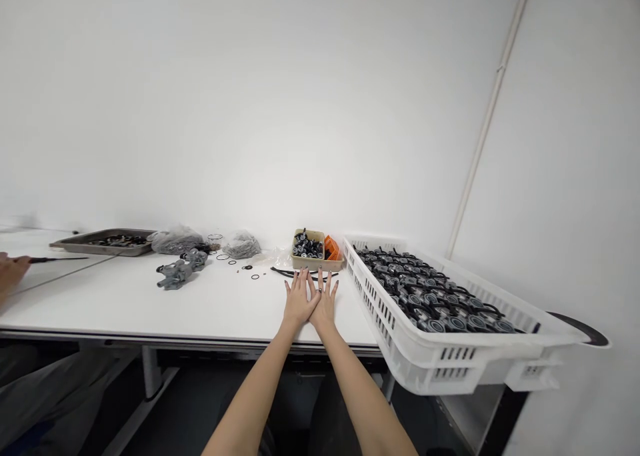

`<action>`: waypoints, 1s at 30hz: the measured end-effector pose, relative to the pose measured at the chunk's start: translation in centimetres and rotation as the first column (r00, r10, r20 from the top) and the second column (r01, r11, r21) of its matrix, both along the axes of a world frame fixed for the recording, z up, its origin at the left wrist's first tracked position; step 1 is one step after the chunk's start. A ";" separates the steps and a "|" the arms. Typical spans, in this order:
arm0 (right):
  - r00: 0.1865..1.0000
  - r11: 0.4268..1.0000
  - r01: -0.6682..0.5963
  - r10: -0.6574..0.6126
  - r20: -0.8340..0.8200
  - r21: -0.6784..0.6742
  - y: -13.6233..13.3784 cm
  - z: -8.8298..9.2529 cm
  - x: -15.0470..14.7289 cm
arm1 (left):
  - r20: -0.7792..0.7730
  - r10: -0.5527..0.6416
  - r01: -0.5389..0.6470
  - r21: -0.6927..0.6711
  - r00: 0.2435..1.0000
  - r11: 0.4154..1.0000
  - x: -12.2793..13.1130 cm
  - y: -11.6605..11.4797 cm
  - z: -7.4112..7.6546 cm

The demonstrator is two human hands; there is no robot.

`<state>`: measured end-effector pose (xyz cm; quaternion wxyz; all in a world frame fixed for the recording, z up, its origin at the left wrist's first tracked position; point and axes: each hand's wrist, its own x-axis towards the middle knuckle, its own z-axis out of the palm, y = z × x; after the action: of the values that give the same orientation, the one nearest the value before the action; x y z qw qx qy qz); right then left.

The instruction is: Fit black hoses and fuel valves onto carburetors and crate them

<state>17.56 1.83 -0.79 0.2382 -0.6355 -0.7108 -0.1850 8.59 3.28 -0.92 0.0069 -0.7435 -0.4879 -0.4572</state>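
My left hand (299,299) lies flat on the white table (220,309), fingers stretched forward, holding nothing. Beside it my right hand (324,301) rests palm down with its fingers spread, and the two thumbs touch or overlap. Just beyond the fingertips are thin black rubber strips or tubes (285,271). Behind these stands a yellowish bin (307,264) of small black and grey parts, with an orange basket (332,248) next to it.
A white plastic crate (373,309) full of grey and black parts stands at right. Grey fittings (175,275), black rings (255,277), filled plastic bags (241,244) and a metal tray (75,245) lie leftward. Another person's hand (11,273) is at the far left, by a thin black tool (55,259).
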 end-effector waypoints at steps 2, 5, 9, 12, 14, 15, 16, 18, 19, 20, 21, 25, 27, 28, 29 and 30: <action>1.000 1.000 0.004 -0.004 -0.009 0.000 0.0 0.1 0.0 | 0.008 -0.021 0.021 -0.020 1.000 1.000 0.0 0.0 0.1; 1.000 1.000 0.013 -0.013 -0.010 0.003 -0.1 0.2 0.0 | 0.015 -0.041 0.041 -0.037 0.999 0.998 0.0 -0.1 0.2; 1.000 1.000 0.027 -0.027 0.013 0.001 -0.3 0.3 -0.1 | 0.017 -0.047 0.048 -0.040 0.999 0.998 0.0 -0.2 0.3; 0.999 0.999 0.036 -0.036 0.016 0.008 -0.3 0.4 -0.1 | 0.022 -0.053 0.054 -0.040 0.998 0.998 0.0 -0.3 0.4; 0.999 0.999 0.035 -0.036 0.013 0.018 -0.2 0.3 -0.1 | 0.023 -0.057 0.058 -0.039 0.998 0.998 0.0 -0.4 0.4; 0.999 0.999 0.034 -0.035 0.016 0.021 -0.2 0.3 -0.1 | 0.023 -0.058 0.059 -0.038 0.998 0.998 0.0 -0.4 0.4; 0.999 0.999 0.034 -0.034 0.021 0.021 -0.2 0.3 -0.1 | 0.023 -0.058 0.059 -0.036 0.998 0.998 0.0 -0.4 0.5; 0.999 0.999 0.034 -0.035 0.029 0.018 -0.2 0.3 0.0 | 0.021 -0.058 0.059 -0.031 0.998 0.998 0.0 -0.4 0.5; 0.999 0.999 0.034 -0.034 0.028 0.019 -0.2 0.3 0.0 | 0.019 -0.058 0.059 -0.028 0.998 0.998 0.0 -0.4 0.5; 0.999 0.999 0.032 -0.033 0.023 0.020 -0.2 0.3 0.0 | 0.017 -0.058 0.058 -0.026 0.998 0.998 0.0 -0.4 0.5; 0.999 0.999 0.030 -0.030 0.016 0.022 -0.2 0.3 0.0 | 0.016 -0.057 0.058 -0.024 0.998 0.998 0.0 -0.3 0.5; 1.000 0.999 0.022 -0.022 -0.009 0.025 -0.3 0.4 -0.1 | 0.003 -0.042 0.042 -0.012 0.999 0.999 -0.1 -0.2 0.4; 1.000 0.999 0.026 -0.026 -0.018 0.027 -0.4 0.4 -0.1 | -0.012 -0.019 0.019 0.005 1.000 1.000 -0.1 -0.2 0.3; 0.999 0.999 0.029 -0.028 -0.020 0.026 -0.3 0.4 -0.1 | -0.020 -0.005 0.005 0.016 1.000 1.000 -0.1 -0.2 0.3; 0.999 0.999 0.031 -0.030 -0.020 0.023 -0.3 0.4 -0.1 | -0.029 0.009 -0.008 0.027 1.000 1.000 -0.1 -0.2 0.3; 0.999 0.999 0.032 -0.031 -0.017 0.021 -0.3 0.5 -0.1 | -0.039 0.021 -0.020 0.039 0.999 0.999 -0.1 -0.2 0.4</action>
<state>17.44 1.51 -0.34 0.2477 -0.6456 -0.6967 -0.1909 8.51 3.07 -0.57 0.0353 -0.7470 -0.4864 -0.4518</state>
